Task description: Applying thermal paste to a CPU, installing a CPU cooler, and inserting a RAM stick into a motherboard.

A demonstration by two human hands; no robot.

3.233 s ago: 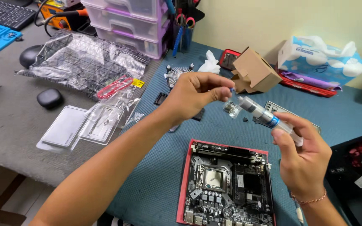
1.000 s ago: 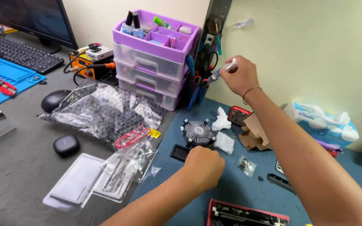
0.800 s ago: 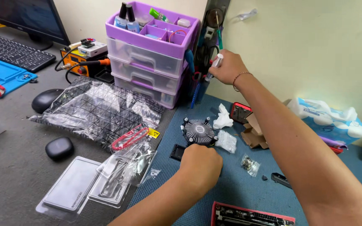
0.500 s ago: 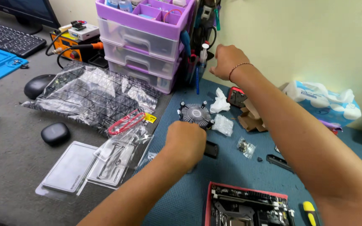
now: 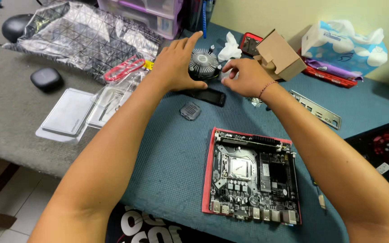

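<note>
Open mat (image 5: 167, 157) left of motherboard (image 5: 253, 175)

View: head camera, the only one (no second view to share).
Facing: steeply down, toward the worktop's (image 5: 167, 171) far edge.
Nearness: close, at arm's reach.

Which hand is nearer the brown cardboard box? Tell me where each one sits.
Right. The right hand lies just beside the brown cardboard box, on its left. The left hand is farther off, on the far side of the round cooler fan.
</note>
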